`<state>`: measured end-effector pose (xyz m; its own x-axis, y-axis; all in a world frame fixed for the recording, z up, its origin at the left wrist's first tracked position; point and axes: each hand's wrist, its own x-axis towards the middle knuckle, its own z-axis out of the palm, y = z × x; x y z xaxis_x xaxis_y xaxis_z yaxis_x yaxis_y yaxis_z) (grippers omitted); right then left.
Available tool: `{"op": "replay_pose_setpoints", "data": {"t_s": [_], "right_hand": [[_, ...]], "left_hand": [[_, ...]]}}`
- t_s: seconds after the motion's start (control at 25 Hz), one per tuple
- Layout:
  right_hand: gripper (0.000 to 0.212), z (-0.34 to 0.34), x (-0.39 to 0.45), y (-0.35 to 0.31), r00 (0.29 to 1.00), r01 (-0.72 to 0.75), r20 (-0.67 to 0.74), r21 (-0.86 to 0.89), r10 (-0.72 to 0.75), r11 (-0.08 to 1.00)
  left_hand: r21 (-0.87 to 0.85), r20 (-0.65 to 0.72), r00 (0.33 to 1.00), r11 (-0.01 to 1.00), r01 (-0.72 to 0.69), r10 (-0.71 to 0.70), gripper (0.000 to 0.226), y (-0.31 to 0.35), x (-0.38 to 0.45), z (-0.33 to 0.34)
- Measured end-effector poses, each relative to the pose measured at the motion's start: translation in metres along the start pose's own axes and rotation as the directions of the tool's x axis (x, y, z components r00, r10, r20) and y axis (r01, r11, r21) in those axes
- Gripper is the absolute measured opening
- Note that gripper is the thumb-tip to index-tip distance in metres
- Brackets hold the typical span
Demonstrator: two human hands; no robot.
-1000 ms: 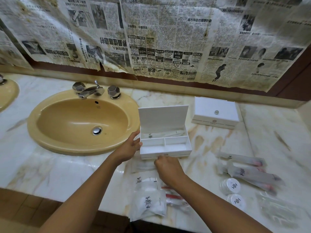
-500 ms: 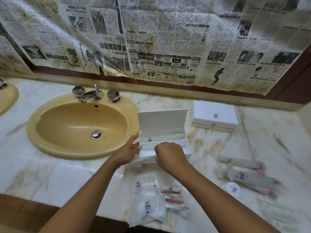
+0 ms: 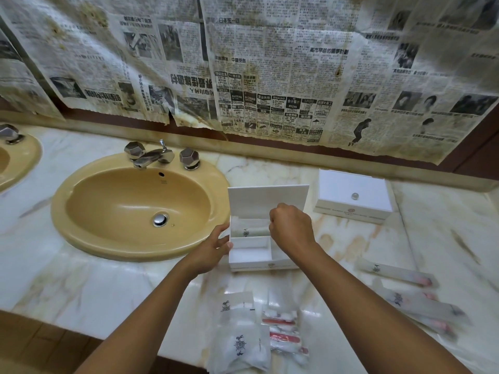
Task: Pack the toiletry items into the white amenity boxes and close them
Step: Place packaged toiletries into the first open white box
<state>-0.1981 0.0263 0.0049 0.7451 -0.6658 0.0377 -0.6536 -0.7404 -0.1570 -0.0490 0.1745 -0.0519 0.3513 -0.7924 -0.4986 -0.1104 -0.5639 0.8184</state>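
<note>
An open white amenity box (image 3: 249,263) stands on the marble counter with its lid (image 3: 267,201) upright. A long clear packet (image 3: 248,232) lies in its back compartment, and the front left compartment looks bare. My left hand (image 3: 213,249) holds the box's left side. My right hand (image 3: 291,228) hovers over the box's right half with its fingers curled into a fist; I see nothing in it. A second white box (image 3: 353,195) sits closed at the back right. Loose toiletry packets (image 3: 240,344) and red-marked sachets (image 3: 283,330) lie near the counter's front edge.
Several long toothbrush-type packets (image 3: 397,272) lie to the right of the open box. A tan oval sink (image 3: 62,211) with a chrome faucet (image 3: 149,156) is just left of it. Newspaper (image 3: 270,76) covers the wall behind. The counter's front edge runs below the packets.
My right hand rose from the packets in front of the box to above the box's interior. My left hand stayed on the box's left side.
</note>
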Motion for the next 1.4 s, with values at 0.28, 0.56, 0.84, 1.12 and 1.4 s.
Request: {"op": "replay_pose_setpoints", "data": {"t_s": [0.28, 0.56, 0.84, 1.12, 1.4], "right_hand": [[0.023, 0.027, 0.015, 0.005, 0.992, -0.038, 0.123, 0.019, 0.036, 0.999], [0.023, 0.04, 0.027, 0.003, 0.977, -0.158, 0.17, 0.162, 0.13, 0.974], [0.017, 0.037, 0.032, 0.003, 0.926, -0.244, 0.342, 0.217, 0.16, 0.945], [0.048, 0.04, 0.013, -0.012, 0.922, -0.135, 0.384, 0.186, 0.055, 0.973], [0.022, 0.023, -0.04, -0.043, 0.981, 0.195, -0.041, 0.219, -0.191, 0.956]], "left_hand": [[0.022, 0.001, 1.0, 1.0, -0.004, 0.004, 0.052, 0.004, -0.003, -0.001], [0.027, 0.003, 1.0, 1.0, 0.005, -0.005, 0.051, 0.001, 0.001, -0.003], [0.025, 0.008, 1.0, 1.0, 0.002, -0.002, 0.051, 0.001, 0.001, -0.003], [0.005, 0.008, 1.0, 1.0, 0.005, -0.005, 0.052, -0.004, 0.004, -0.003], [-0.019, 0.011, 1.0, 1.0, 0.013, -0.013, 0.052, -0.005, 0.007, -0.002]]}}
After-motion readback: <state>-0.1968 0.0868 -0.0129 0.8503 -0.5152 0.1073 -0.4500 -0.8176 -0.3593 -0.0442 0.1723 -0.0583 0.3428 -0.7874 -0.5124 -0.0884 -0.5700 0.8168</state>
